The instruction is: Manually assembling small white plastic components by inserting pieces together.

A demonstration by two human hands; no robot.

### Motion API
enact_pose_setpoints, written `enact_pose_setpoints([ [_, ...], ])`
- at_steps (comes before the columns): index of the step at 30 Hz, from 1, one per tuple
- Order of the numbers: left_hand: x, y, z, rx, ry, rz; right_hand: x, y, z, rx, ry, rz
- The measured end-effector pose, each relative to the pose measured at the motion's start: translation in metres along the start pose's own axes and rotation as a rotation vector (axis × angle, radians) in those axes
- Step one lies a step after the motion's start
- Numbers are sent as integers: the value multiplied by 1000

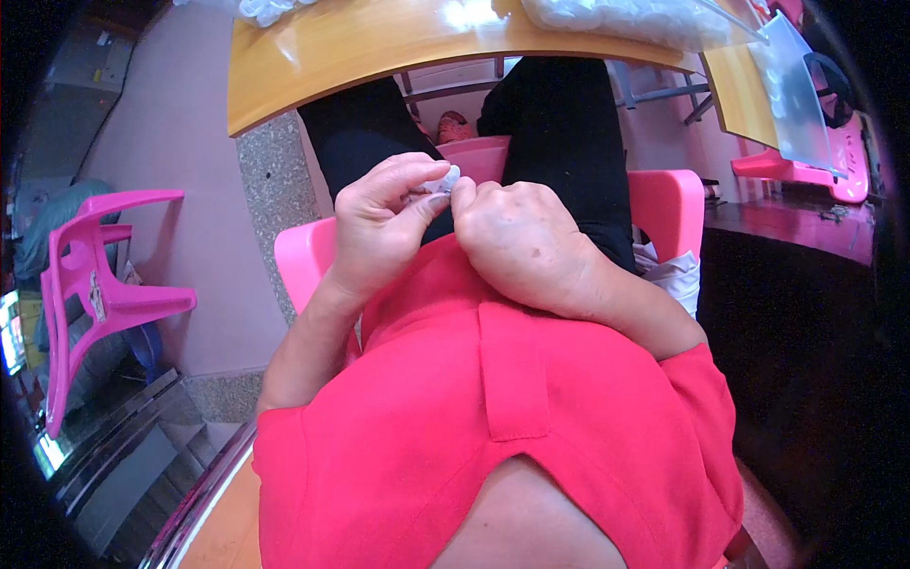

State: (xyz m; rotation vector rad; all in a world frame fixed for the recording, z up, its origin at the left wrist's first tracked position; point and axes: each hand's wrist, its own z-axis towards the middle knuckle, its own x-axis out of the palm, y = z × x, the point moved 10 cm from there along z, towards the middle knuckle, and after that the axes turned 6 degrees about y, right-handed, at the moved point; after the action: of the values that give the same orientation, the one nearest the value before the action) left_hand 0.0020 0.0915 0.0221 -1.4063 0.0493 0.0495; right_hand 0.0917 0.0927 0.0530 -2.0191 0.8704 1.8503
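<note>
Above my lap, my two hands meet closely in front of my red top. My left hand (381, 216) pinches a small translucent white plastic piece (452, 176) between thumb and forefinger; its exact kind is too small to tell. Right beside it is my right hand (527, 243), closed with its back turned up. The right fingertips come up against the edge of the white piece. Whatever they grip is hidden beneath the hand.
Ahead stands a wooden table (379, 71) bearing a heap of white plastic pieces (630, 19) and another small pile (270, 9). A clear plastic sheet or bin (796, 100) is at the right. Pink chair arms (671, 211) flank me; a pink stool (114, 294) is left.
</note>
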Motion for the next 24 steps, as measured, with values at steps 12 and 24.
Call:
enact_pose_setpoints([
  [12,21,-9,-1,124,152,255,3,9,-1,-224,277,37],
  [24,-3,13,5,-137,91,-453,-28,-17,-12,-12,-38,178],
])
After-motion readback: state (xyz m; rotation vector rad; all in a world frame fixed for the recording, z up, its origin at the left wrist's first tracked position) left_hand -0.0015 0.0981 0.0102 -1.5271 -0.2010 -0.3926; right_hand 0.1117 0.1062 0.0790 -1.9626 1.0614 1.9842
